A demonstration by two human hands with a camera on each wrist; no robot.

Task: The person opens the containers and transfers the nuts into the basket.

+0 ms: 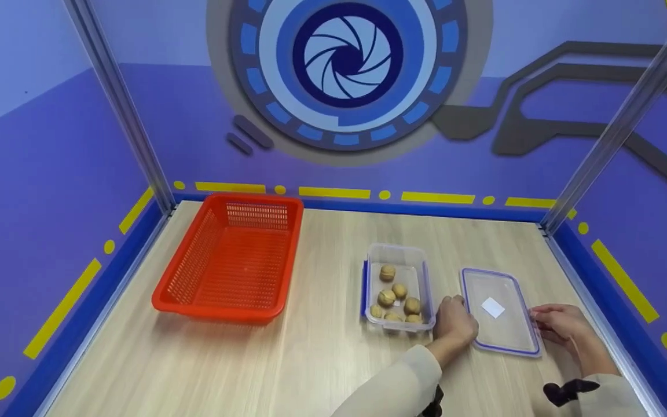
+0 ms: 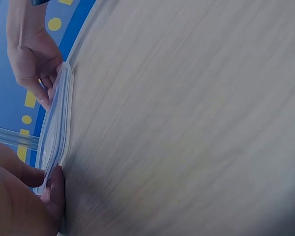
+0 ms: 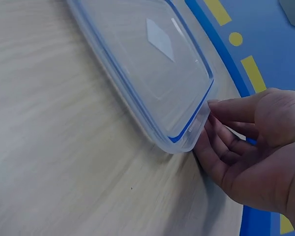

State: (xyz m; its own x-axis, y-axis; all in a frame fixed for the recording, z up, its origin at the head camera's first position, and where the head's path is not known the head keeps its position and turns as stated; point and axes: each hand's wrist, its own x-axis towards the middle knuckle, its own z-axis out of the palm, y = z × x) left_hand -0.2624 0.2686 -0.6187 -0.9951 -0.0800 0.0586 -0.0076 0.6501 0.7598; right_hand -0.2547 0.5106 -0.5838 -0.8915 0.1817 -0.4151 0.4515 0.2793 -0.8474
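A clear rectangular lid (image 1: 501, 330) with a blue seal and a white label lies at or just over the table, right of the box. My left hand (image 1: 455, 321) pinches its left edge between thumb and fingers, as the left wrist view shows. On the opposite edge my right hand (image 1: 565, 327) pinches the rim, thumb on top and fingers below in the right wrist view. Left of my left hand stands a clear plastic box (image 1: 394, 253), uncovered, with several walnuts (image 1: 387, 297) inside. Whether the lid touches the table is hard to tell.
A red perforated basket (image 1: 229, 313) stands at the left of the wooden table (image 1: 322, 359). Blue printed walls (image 1: 333, 168) close in the back and both sides, with metal posts (image 1: 600, 145) at the corners. The right wall is near my right hand.
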